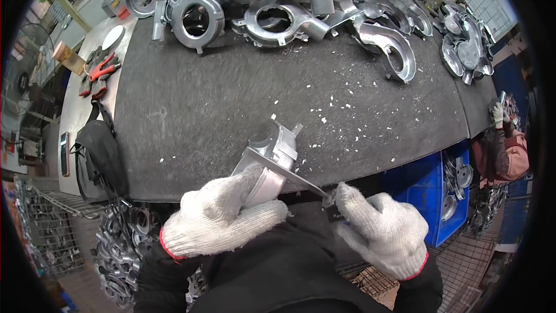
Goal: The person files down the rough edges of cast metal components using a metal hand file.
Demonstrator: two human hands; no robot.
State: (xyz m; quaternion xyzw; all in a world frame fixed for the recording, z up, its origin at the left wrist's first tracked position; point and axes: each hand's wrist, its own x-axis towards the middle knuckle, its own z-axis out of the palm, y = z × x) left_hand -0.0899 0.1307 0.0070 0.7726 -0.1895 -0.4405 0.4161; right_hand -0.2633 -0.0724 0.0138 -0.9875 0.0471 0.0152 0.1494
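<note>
My left hand (217, 214), in a white knit glove with a red cuff, is closed around a silver metal casting (279, 146). The casting is tilted up over the near edge of the dark table. A thin flat file (289, 175) lies slantwise across the casting and touches its side. Its near end runs into my right hand (382, 229), gloved the same way, whose fingers are bent round the handle. The handle itself is mostly hidden by the fingers.
Similar castings (272, 23) are heaped along the far side of the dark table (191, 104), which is strewn with metal chips. At the left are a black bag (99, 156), red-and-grey gloves (99, 74) and a phone (64, 153). A blue bin (420, 188) stands right; beyond it works another person (509, 153).
</note>
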